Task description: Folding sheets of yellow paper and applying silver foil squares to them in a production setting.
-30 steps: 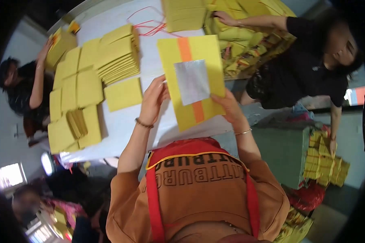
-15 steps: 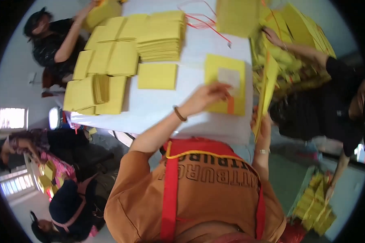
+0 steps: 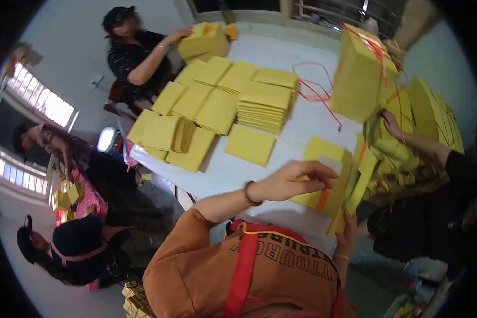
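Note:
My left hand [image 3: 303, 181] is above a yellow paper sheet [image 3: 322, 146] on the table. Its fingers are apart, with nothing visible between them. A pale grey patch [image 3: 331, 164] and an orange strip [image 3: 322, 201] show on that sheet, partly behind my fingers. Beyond the table's right edge, my right hand [image 3: 348, 227] grips the lower end of a folded yellow paper sheet [image 3: 361, 177], which stands tilted and carries an orange strip of its own. Left of my left hand lies a flat yellow paper packet [image 3: 250, 145].
Stacks of yellow packets [image 3: 215, 110] cover the table's left part. A tall yellow block [image 3: 355, 79] with red straps stands at the far right. One person's hand [image 3: 177, 36] rests on a yellow bundle at the far left; another person's hand [image 3: 391, 126] touches yellow material at right.
The view has turned, so the table appears lower and farther right. My left hand's fingers have spread, and the folded sheet in my right hand leans differently and shows more of its face.

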Demonstrator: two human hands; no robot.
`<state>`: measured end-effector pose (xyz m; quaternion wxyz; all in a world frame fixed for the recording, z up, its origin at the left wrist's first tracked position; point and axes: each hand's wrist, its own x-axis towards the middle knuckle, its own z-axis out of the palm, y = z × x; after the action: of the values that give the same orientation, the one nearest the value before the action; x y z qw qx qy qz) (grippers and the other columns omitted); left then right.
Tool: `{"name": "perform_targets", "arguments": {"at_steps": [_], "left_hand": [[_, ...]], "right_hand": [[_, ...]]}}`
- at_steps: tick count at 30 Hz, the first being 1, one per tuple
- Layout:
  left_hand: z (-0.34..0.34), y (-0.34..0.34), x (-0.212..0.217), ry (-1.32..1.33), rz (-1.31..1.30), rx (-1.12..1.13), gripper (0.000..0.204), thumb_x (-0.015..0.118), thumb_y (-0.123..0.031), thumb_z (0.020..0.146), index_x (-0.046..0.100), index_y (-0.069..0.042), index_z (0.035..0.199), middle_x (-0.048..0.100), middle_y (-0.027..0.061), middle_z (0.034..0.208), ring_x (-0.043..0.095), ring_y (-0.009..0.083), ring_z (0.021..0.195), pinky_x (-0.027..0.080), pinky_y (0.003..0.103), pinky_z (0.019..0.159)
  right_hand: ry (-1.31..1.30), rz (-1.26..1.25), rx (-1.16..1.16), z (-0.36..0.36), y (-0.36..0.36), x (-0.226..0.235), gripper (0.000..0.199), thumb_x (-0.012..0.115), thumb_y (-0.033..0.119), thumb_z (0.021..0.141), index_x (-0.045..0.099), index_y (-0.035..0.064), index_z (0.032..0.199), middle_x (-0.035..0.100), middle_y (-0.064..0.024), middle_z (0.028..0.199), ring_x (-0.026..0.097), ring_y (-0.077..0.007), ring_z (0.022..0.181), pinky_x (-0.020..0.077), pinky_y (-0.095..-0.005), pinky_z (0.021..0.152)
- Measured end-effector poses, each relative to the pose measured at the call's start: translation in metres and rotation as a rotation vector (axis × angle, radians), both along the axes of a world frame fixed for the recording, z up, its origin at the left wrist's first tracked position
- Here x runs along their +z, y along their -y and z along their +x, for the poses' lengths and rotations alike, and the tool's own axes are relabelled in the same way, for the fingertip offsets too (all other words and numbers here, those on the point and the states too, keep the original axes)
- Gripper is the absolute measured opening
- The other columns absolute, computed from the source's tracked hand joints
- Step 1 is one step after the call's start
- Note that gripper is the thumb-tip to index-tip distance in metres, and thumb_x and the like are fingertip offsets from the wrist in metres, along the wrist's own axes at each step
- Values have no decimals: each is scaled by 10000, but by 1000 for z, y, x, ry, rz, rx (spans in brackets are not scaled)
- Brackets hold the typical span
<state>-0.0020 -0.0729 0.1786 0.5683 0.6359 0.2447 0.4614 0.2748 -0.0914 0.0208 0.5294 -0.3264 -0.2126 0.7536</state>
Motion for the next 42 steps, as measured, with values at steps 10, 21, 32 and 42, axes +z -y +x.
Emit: {"name": "perform_targets", "arguments": {"at_steps": [10, 21, 32, 42], "left_hand": [[42, 10, 106, 442, 551, -222, 172, 544, -128, 855, 510, -61, 1010, 575, 34, 606, 537, 102, 533, 359, 213, 466], [70, 15, 60, 404, 436, -79, 310, 459, -48, 816, 404, -63, 511, 518, 56, 513, 445, 160, 425, 324, 280, 406], [42, -77, -22, -104, 219, -349, 993, 791, -186, 620, 180, -90, 1397, 495, 157, 1208, 471, 258, 1129, 373, 359, 937], [-8, -54, -62, -365, 273, -366, 516, 702, -47, 671, 520, -42, 1153, 574, 71, 1095, 514, 167, 1024, 351, 319, 953]], "right_hand": [[1, -11, -12, 1, -4, 15, 319, 546, 64, 854, 467, 21, 1161, 570, -70, 1050, 582, -170, 933, 491, -290, 773], [-142, 24, -53, 14, 35, 13, 369, 567, 59, 826, 462, 42, 1179, 579, -46, 1039, 588, -140, 927, 485, -285, 804], [-21, -72, 387, -8, 60, 27, 463, 616, 66, 804, 434, 5, 1226, 561, -44, 1110, 564, -93, 942, 491, -260, 787], [120, -112, 559, -2, 47, 34, 513, 608, 71, 803, 408, 17, 1273, 539, -26, 1136, 512, -85, 1015, 447, -252, 838]]}}
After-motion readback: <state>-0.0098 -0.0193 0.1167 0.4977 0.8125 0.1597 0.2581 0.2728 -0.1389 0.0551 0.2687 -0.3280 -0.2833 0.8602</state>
